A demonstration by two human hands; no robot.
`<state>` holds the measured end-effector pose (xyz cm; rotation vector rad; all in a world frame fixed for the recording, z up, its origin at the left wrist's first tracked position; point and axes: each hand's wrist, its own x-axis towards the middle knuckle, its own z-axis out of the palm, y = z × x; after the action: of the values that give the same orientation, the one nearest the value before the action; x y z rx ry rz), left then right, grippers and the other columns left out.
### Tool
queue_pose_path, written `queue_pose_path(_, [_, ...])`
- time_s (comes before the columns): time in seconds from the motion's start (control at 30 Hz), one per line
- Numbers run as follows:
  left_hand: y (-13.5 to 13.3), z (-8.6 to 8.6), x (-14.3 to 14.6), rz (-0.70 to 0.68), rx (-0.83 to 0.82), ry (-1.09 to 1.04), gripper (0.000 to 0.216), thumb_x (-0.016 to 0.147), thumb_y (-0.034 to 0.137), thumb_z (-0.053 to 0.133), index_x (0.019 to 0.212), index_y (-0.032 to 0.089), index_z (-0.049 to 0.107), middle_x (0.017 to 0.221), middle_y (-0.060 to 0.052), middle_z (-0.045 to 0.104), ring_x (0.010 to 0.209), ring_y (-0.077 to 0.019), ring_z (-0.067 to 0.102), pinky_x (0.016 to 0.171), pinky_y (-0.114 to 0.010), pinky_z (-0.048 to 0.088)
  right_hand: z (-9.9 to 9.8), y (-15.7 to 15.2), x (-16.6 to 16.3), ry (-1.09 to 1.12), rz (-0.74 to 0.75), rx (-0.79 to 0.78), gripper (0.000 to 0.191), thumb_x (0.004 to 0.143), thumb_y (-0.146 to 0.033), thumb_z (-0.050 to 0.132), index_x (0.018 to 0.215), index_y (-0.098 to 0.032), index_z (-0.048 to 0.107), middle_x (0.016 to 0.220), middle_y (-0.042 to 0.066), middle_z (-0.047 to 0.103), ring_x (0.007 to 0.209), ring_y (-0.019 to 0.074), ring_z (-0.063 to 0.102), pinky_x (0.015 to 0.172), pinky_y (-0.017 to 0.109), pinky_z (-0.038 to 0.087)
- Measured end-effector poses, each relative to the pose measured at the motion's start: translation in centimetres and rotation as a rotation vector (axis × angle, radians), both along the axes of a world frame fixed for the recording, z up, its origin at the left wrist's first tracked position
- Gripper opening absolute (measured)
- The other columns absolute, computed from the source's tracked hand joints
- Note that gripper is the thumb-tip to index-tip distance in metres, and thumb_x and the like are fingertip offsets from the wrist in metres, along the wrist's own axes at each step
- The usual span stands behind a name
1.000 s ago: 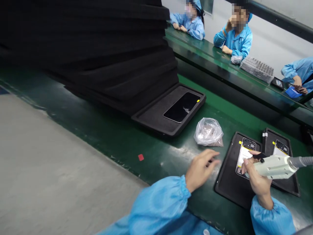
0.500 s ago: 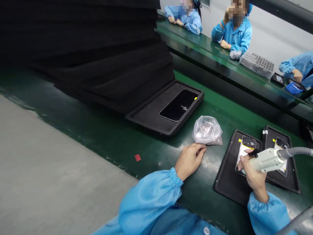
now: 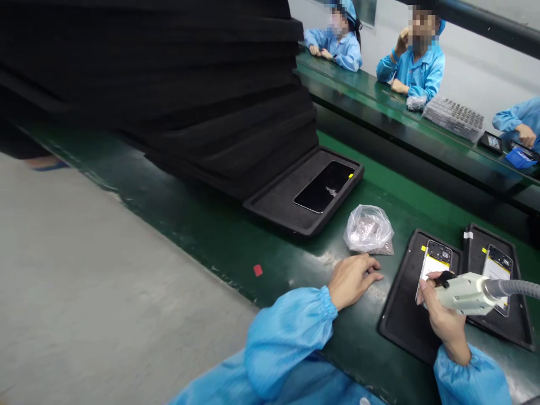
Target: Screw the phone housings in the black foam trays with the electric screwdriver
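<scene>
My right hand [image 3: 441, 318] grips a pale electric screwdriver [image 3: 464, 293] with a grey hose, its tip over an opened phone [image 3: 434, 263] that lies in a black foam tray [image 3: 400, 315]. My left hand [image 3: 352, 278] rests on the green belt with its fingers curled together, just below a clear plastic bag of small parts [image 3: 369, 229]. What, if anything, those fingers pinch is hidden. Both arms wear blue sleeves.
A second tray with an opened phone [image 3: 498, 270] sits at the right. A black tray with a dark phone [image 3: 324, 187] lies behind the bag, beside a tall stack of black foam trays [image 3: 189, 84]. Co-workers in blue sit at the far bench [image 3: 379, 107].
My left hand drew back a little from the bag and its fingers spread slightly on the belt. The right hand kept the screwdriver over the phone. The camera view shifted.
</scene>
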<state>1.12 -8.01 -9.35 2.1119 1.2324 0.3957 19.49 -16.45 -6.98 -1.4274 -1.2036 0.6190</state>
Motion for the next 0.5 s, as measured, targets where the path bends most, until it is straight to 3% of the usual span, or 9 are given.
queue_pose_path(0.13, [0.1, 0.0, 0.6, -0.013, 0.046, 0.017, 0.008, 0.085, 0.026, 0.063, 0.080, 0.022, 0.068, 0.085, -0.001, 0.069, 0.084, -0.0202, 0.065, 0.067, -0.027, 0.042, 1.6, 0.0, -0.1, -0.051, 0.028, 0.019, 0.021, 0.087, -0.040, 0.061, 0.088, -0.023, 0.050, 0.051, -0.008, 0.055, 0.044, 0.0140, 0.054, 0.047, 0.029, 0.048])
queue_pose_path(0.27, [0.0, 0.3, 0.0, -0.047, 0.084, -0.005, 0.011, 0.088, 0.024, 0.058, 0.080, 0.020, 0.065, 0.086, -0.002, 0.068, 0.081, -0.0189, 0.066, 0.067, -0.026, 0.044, 4.7, -1.2, 1.2, -0.061, 0.005, 0.119, 0.023, 0.086, -0.028, 0.065, 0.102, -0.021, 0.050, 0.056, -0.006, 0.059, 0.050, 0.0151, 0.058, 0.054, 0.030, 0.050])
queue_pose_path(0.37, [-0.9, 0.7, 0.3, -0.084, 0.110, -0.196, 0.016, 0.091, 0.024, 0.054, 0.081, 0.018, 0.065, 0.083, -0.002, 0.069, 0.078, -0.0157, 0.066, 0.069, -0.023, 0.047, 6.3, -2.1, 1.4, 0.092, -0.035, 0.253, 0.023, 0.087, -0.022, 0.063, 0.107, -0.021, 0.050, 0.056, -0.007, 0.055, 0.051, 0.0149, 0.057, 0.057, 0.034, 0.050])
queue_pose_path(0.5, [-3.2, 1.0, 2.8, -0.201, 0.083, -0.515, 0.016, 0.090, 0.024, 0.055, 0.093, 0.019, 0.069, 0.085, -0.003, 0.074, 0.077, -0.0154, 0.069, 0.073, -0.023, 0.051, 5.4, -2.2, 0.9, 0.243, -0.049, 0.232, 0.019, 0.088, -0.025, 0.063, 0.101, -0.022, 0.050, 0.055, -0.009, 0.051, 0.050, 0.0135, 0.055, 0.056, 0.033, 0.049])
